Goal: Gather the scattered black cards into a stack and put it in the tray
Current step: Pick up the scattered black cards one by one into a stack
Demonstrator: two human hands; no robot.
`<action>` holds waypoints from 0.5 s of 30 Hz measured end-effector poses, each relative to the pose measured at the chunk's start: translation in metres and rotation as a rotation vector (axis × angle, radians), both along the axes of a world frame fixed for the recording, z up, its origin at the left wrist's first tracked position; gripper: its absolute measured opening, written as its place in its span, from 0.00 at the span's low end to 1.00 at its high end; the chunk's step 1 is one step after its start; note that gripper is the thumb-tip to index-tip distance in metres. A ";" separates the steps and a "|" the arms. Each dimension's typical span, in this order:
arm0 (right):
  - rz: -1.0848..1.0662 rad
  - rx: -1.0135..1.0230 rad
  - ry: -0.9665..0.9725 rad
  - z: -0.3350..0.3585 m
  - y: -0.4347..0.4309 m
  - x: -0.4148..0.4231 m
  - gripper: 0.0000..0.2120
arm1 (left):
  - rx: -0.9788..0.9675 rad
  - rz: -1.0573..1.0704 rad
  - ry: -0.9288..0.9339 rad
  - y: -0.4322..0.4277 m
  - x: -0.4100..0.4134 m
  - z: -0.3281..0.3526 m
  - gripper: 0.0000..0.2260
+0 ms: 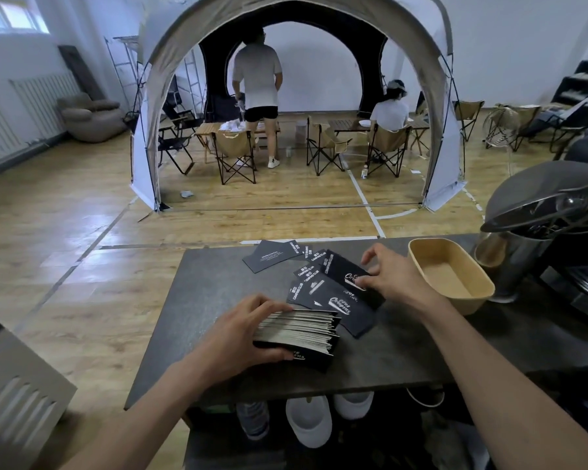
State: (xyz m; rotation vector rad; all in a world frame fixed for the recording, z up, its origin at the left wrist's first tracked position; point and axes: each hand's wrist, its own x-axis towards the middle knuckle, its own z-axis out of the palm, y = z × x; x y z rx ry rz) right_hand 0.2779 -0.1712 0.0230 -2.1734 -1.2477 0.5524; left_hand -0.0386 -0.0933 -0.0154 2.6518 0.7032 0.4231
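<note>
Left of the tray (418, 256), the left hand (241, 330) clamps a thick stack (299, 329) by its long edges while the right hand (387, 276) pinches one loose card (348, 274); thin, stiff and probably slippery, the cards are best squeezed at the edges.

Wood plank floor (82, 205) with taped lines, white walls (510, 45). Window (11, 11) top left, daylight in; radiators (24, 103) below it. Big dome tent (296, 106) mid-room, folding camp chairs (235, 154) and low tables inside. Beanbag armchair (90, 117) left of tent.
</note>
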 end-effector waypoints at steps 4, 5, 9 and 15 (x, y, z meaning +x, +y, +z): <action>0.018 0.036 -0.113 0.010 0.002 -0.016 0.10 | 0.014 -0.021 -0.027 0.000 -0.001 0.000 0.30; 0.053 0.081 -0.097 0.012 0.003 -0.026 0.09 | 0.022 -0.022 -0.041 0.000 0.000 0.000 0.30; 0.462 -0.098 0.152 0.014 -0.004 -0.068 0.08 | 0.046 -0.037 -0.094 0.000 0.000 0.001 0.32; 0.125 -0.240 -0.350 -0.002 0.001 -0.043 0.23 | 0.004 0.018 -0.022 0.000 0.000 0.000 0.34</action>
